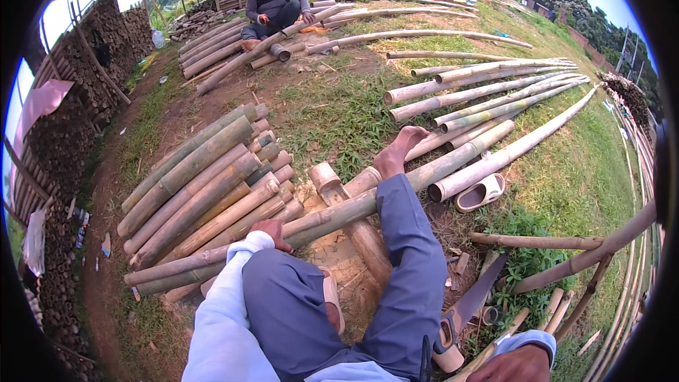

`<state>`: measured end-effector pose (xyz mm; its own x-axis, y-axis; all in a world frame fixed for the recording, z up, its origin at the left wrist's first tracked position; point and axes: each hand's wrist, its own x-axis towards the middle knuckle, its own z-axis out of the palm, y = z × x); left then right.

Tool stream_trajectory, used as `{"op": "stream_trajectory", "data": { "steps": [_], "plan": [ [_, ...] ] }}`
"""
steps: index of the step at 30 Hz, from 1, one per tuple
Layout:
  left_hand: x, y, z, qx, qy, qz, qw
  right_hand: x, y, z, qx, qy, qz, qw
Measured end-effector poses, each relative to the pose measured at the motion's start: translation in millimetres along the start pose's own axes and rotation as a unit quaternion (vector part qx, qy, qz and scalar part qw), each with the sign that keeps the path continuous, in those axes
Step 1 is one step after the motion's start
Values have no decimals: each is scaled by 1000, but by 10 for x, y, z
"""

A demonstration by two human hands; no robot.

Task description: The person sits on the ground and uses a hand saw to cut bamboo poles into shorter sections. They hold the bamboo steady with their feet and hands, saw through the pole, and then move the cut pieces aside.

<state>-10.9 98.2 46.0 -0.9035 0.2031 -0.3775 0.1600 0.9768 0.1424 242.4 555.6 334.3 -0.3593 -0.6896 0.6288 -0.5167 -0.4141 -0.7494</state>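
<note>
A long greenish bamboo pole [339, 213] lies slantwise in front of me, over a thicker bamboo log [366, 240]. My left hand [272, 232] is closed around this pole beside my left knee. My bare right foot [401, 150] is by the pole's far side, with that leg across it. Down at the lower right edge, my right hand [520, 366] is partly cut off, so its fingers cannot be made out. It is near some thin bamboo pieces [498, 346]. A handsaw [477, 297] with a brown handle rests to the left of that hand.
Cut bamboo lengths [205, 177] are stacked at left. Long poles [488, 88] spread out at right, near a loose clog [481, 192]. A bamboo frame [580, 262] stands at right. Farther back, another person [276, 7] sits among poles. Bamboo piles [85, 64] line the left side.
</note>
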Motion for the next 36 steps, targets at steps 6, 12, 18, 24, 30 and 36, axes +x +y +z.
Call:
{"op": "stream_trajectory", "data": {
  "steps": [6,12,18,24,30,36],
  "plan": [
    [89,-59,103,58,-15,-56,997,-1403,978,156,-146,496,272,811],
    [150,26,133,28,15,-38,999,-3216,2060,949,-352,473,612,527],
    [195,142,62,34,39,-1,999,-3514,2287,1532,-481,420,589,496],
    [134,101,81,41,30,-27,998,-3325,2421,1574,-455,384,648,476],
    [78,165,22,44,16,-42,998,-3503,2556,1624,-382,357,706,478],
    [135,165,45,27,6,-27,999,-3635,2613,1406,-380,283,767,432]
  ]
}}
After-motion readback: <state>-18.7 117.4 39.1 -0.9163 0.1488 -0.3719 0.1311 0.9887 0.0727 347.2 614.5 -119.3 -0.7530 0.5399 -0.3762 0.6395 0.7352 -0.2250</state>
